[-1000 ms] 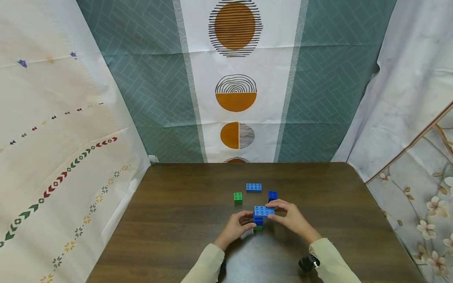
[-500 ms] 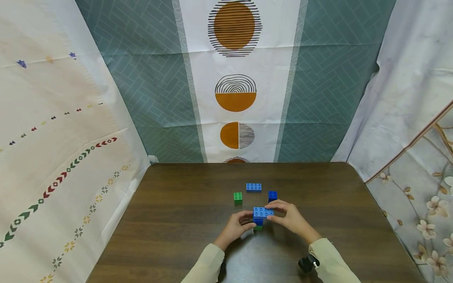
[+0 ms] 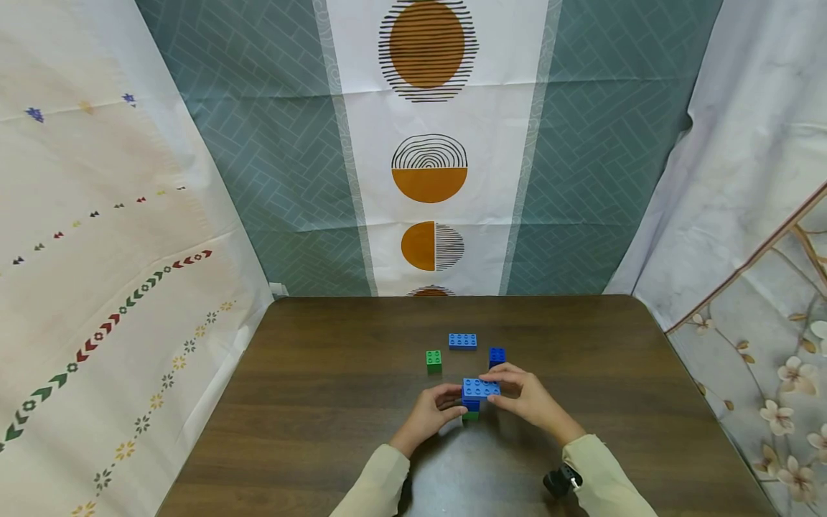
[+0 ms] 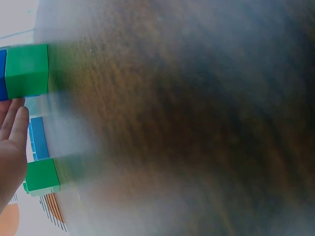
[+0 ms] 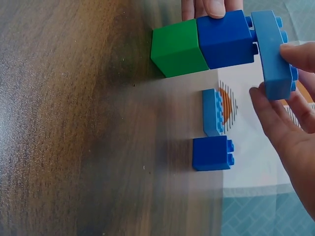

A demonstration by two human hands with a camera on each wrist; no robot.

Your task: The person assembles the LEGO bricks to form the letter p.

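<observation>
Light-blue brick (image 5: 271, 61), pinched at its overhanging end by right fingers (image 5: 269, 114), over blue brick (image 5: 224, 42), gripped by left fingers (image 5: 215, 7), apparently for steadiness atop green brick (image 5: 178, 49).

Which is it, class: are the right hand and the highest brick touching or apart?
Touching. The right wrist view shows the right hand gripping the highest brick, thumb against it without a gap.

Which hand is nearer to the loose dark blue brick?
Right. The right hand is close to the loose dark blue brick, on its near side; the left hand is farther off, gripping the brick stack.
</observation>
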